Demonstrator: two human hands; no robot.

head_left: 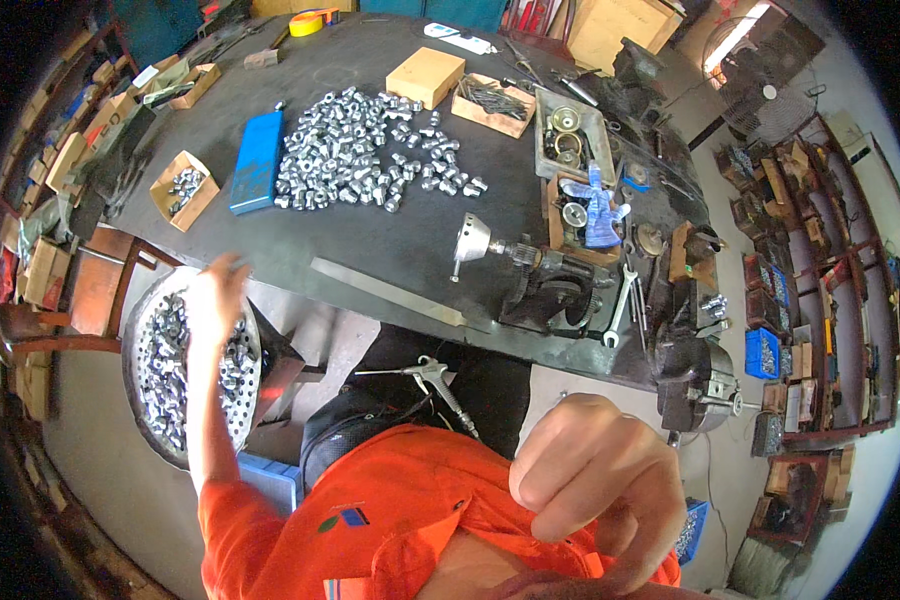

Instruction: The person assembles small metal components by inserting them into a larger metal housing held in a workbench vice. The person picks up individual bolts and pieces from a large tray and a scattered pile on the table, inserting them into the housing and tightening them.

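My left hand (220,288) is over the far side of a round perforated metal basin (240,405), near the table's front edge. Motion smears its fingers, so whether it holds anything does not show. Many small shiny metal fittings (165,365) lie in the basin. Close to the camera at the lower right, my right hand (595,475) is raised with its fingers curled in. What they may hold is hidden. Across the dark table (370,250) spreads a large pile of similar metal fittings (335,150), beside a long blue box (258,160).
An air blow gun (430,380) lies on my lap. A flat metal bar (385,290) rests along the table edge. To its right are a chuck fixture (473,238), a wrench (620,305) and a vise (705,385). A small open box (184,190) holds fittings.
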